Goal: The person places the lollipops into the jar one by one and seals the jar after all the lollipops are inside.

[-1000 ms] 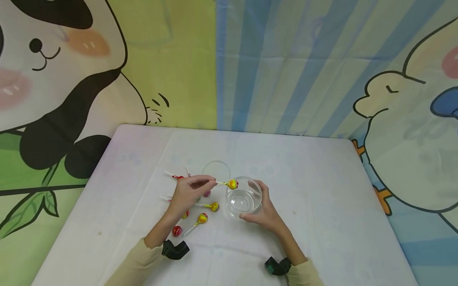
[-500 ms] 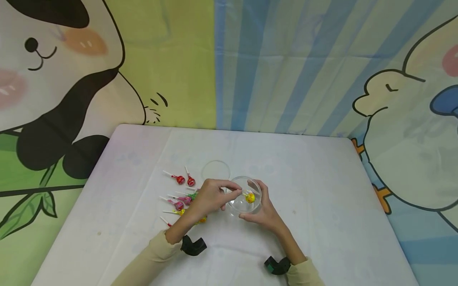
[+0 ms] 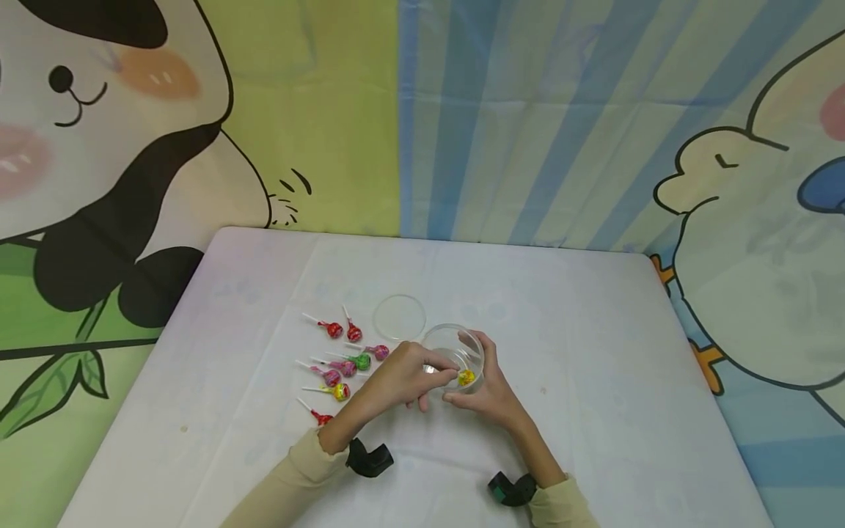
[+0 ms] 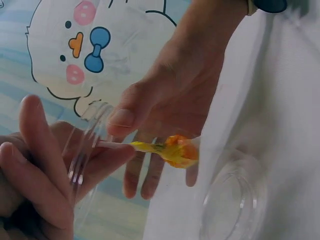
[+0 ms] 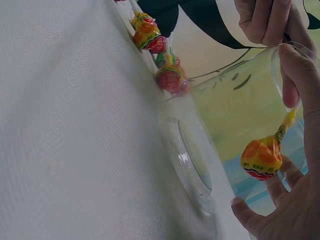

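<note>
A yellow lollipop (image 3: 466, 377) hangs head down inside a clear round jar (image 3: 452, 327). My left hand (image 3: 411, 372) pinches its stick between thumb and index finger, with those fingertips past the jar's rim. In the left wrist view the orange-and-yellow wrapped head (image 4: 180, 151) shows through the clear wall. My right hand (image 3: 487, 380) grips the jar from its right side, thumb in front and fingers round the back. The right wrist view shows the lollipop's head (image 5: 261, 159) above the jar's thick base (image 5: 192, 160).
Several lollipops lie left of the jar, among them red (image 3: 353, 334), green (image 3: 361, 361), pink (image 3: 331, 378) and yellow (image 3: 340, 391) ones. My left forearm covers part of that group. Behind the jar lies a clear round lid (image 3: 399, 317). Everything rests on a white-covered table (image 3: 581, 315).
My left hand has moved right and slightly down, bringing the yellow lollipop from beside the rim into the jar. The lollipop's head now sits lower. My right hand has stayed on the jar.
</note>
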The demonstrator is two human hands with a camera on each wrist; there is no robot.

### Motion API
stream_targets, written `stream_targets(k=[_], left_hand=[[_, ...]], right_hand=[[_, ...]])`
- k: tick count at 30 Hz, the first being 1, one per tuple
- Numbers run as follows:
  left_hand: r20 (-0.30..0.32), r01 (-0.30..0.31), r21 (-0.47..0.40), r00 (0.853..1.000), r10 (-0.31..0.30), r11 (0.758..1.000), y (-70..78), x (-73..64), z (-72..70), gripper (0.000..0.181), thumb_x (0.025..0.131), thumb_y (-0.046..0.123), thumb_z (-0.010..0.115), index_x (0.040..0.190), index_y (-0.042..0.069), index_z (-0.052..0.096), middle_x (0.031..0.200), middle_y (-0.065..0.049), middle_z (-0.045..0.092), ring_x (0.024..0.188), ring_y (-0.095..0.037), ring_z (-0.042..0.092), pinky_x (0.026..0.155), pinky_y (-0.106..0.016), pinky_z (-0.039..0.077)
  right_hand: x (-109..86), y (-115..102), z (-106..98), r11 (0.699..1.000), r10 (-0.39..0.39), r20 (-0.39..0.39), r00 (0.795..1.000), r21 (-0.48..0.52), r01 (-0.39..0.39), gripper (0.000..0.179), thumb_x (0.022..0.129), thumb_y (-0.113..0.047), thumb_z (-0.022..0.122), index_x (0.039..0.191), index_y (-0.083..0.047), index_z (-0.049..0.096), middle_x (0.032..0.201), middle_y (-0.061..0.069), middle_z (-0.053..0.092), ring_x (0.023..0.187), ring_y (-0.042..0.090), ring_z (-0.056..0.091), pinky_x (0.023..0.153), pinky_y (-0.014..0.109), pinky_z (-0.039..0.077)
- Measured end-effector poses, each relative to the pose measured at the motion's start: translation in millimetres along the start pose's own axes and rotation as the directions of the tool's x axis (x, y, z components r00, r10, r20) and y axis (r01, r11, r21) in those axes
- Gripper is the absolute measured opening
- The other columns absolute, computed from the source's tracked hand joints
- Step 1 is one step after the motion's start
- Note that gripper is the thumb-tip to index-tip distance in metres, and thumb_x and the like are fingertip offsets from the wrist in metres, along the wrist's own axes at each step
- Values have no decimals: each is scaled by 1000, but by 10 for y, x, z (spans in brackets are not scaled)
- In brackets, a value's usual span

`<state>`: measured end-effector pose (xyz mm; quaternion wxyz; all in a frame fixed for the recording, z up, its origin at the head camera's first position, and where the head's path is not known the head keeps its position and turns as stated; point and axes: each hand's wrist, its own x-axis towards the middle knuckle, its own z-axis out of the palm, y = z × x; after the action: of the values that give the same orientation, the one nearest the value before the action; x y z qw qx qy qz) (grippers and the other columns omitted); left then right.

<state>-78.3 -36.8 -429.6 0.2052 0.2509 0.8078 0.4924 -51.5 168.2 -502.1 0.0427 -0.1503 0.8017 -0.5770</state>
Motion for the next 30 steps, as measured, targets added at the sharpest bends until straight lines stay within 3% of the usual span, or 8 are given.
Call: stream_targets(k=[7,12,18,21,26,28,30], left_hand=[[150,-25,45,989,18,999,29,96,-79,17,91,24,68,98,13,78,62,0,68,35,-15,57,38,-24,42],[178,-23,40,984,16,999,25,103,-96,18,92,28,67,100,16,78,65,2,69,36,-16,58,41,-25,43],[93,16,-86,996,-8,996,-55,-7,-146,15,90,36,69,99,27,76,83,5,74,34,-19,56,39,-33,48],[51,-29,-145,998,36,989,-109,-100,-236,16,89,37,70,101,29,75,86,5,75,37,-22,58,40,-33,48],[-20,-171,-109,985,170,979,-245,-363,-534,19,89,25,71,107,20,73,79,2,73,50,-15,64,46,-33,51],[-58,-162,-75,986,158,984,-335,-498,-649,20,88,23,72,107,20,73,81,-1,73,54,-11,64,49,-31,52],[-97,-109,-53,990,103,993,-447,-652,-732,20,88,22,72,107,22,73,81,-1,73,55,-15,64,48,-28,50]], right_hand=[[4,20,-9,1000,-12,2,1000,17,12,104,70,-14,87,146,-17,17,152,22,32,138,44,34,107,66,28],[4,37,-16,1000,-18,-8,1000,5,18,105,68,-11,87,146,-16,17,152,20,33,137,45,34,106,67,29],[6,11,8,1000,-16,-3,1000,-9,16,105,70,-17,88,147,-19,17,152,17,34,140,44,33,107,68,28],[-1,-2,17,1000,-10,-11,1000,-23,10,107,68,-17,89,147,-21,17,151,17,35,140,44,32,106,69,28],[8,-26,23,999,13,-31,999,-44,-15,109,66,-16,89,147,-20,17,151,13,37,142,40,31,111,68,22],[13,-34,23,998,27,-40,999,-52,-29,109,65,-16,90,147,-20,18,151,12,38,144,38,30,112,67,19],[11,-42,19,998,37,-45,998,-58,-40,110,65,-16,90,147,-19,18,151,12,39,144,38,30,113,67,19]])
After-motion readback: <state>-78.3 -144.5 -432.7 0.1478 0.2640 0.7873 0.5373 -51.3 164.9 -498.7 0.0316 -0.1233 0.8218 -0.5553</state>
